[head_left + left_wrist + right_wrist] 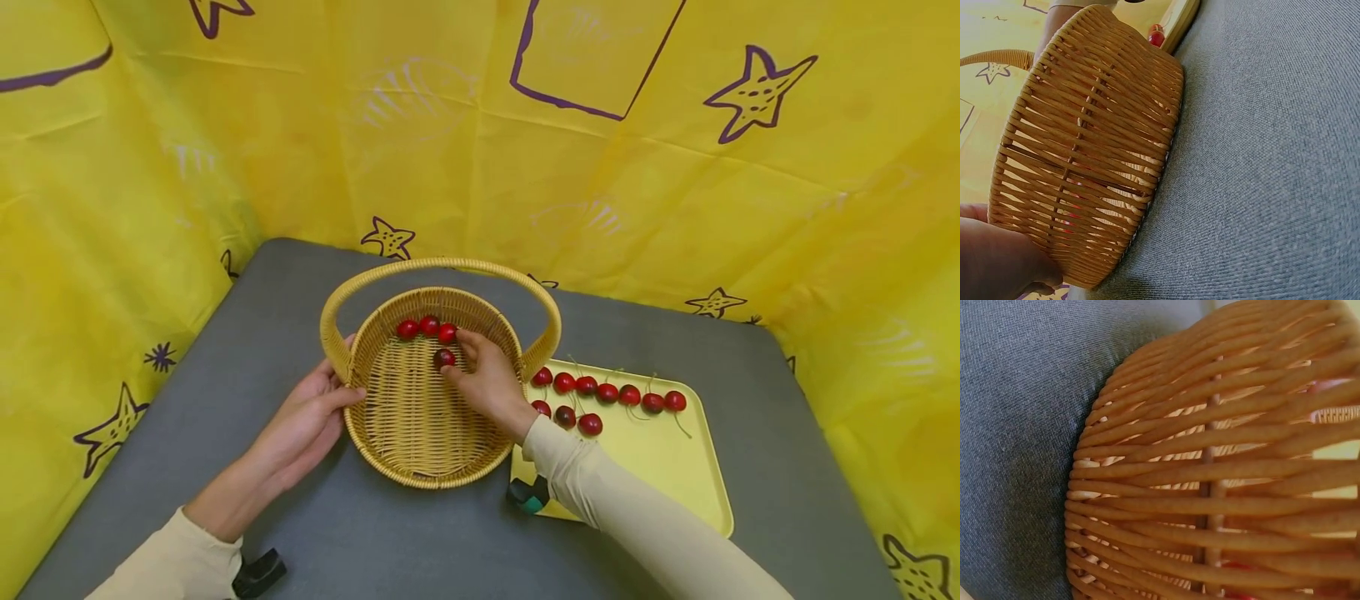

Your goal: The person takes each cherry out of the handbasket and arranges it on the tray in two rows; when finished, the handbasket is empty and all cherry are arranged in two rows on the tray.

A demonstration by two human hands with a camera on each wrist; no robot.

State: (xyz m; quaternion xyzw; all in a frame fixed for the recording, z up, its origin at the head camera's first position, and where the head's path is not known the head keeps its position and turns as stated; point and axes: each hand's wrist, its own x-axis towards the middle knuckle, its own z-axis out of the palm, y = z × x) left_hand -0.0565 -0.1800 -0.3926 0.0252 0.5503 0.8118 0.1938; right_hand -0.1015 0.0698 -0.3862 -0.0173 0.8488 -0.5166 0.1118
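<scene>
One cherry (443,359) is pinched in the half-closed right hand (491,380) inside a wicker basket (416,421) gripped by the left hand (309,417).

In the head view, some fingers of the left hand (307,417) are hidden behind the basket (437,481). The basket and right sleeve (641,510) cover parts of the yellow tray (675,454); the basket also partly hides a cherry (540,408) there. The left sleeve (176,562) runs off the bottom edge. In the right wrist view, red patches (1241,567) behind the weave are too blurred to identify.
</scene>
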